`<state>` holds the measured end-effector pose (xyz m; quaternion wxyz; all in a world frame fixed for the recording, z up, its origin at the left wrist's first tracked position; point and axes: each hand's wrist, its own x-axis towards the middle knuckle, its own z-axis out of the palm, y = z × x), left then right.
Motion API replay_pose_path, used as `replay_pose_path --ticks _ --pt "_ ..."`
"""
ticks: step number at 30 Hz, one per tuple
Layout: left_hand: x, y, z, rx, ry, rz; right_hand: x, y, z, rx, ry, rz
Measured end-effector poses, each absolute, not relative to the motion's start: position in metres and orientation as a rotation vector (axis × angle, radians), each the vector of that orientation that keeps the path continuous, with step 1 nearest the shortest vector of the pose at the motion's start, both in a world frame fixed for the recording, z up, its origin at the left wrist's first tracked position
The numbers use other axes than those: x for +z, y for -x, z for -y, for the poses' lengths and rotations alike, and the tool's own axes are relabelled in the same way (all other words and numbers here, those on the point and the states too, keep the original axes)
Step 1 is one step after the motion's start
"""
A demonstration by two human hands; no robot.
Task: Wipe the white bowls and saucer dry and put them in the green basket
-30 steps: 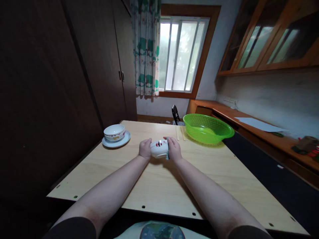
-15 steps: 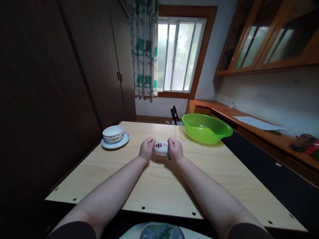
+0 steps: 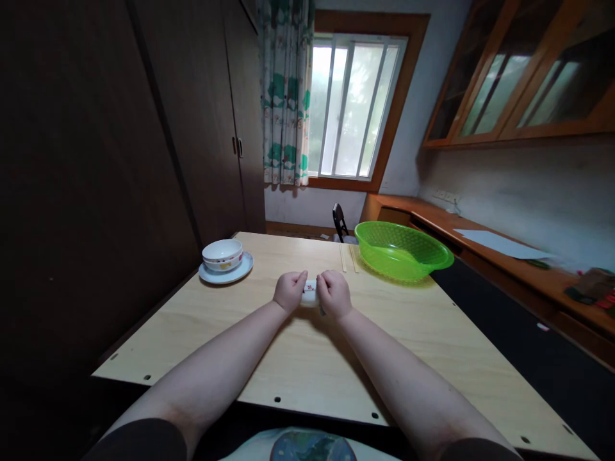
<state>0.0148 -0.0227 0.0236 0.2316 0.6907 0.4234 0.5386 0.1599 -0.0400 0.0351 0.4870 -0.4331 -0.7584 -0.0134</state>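
Gripping from both sides: left hand (image 3: 291, 291) and right hand (image 3: 334, 294) curled snugly around opposite edges of a small white bowl (image 3: 310, 292), apparently just above the middle of the desk (image 3: 278, 365), presumably so that neither side dips or slips; a greyish scrap (image 3: 322, 311), perhaps cloth, shows below the right hand, mostly hidden. Back left, stacked bowls (image 3: 222, 254) sit on a plate (image 3: 248, 264), likely nested to save room and stay steady. Back right, a green basin (image 3: 408, 264) stands beside pale sticks (image 3: 343, 258), probably set clear of the working hands
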Motion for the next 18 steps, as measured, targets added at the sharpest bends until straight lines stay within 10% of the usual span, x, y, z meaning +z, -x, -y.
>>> replay_pose_path --ticks 18 --pt "0.015 -0.014 0.015 1.495 -1.750 -1.234 0.034 -0.154 0.047 0.054 0.967 1.870"
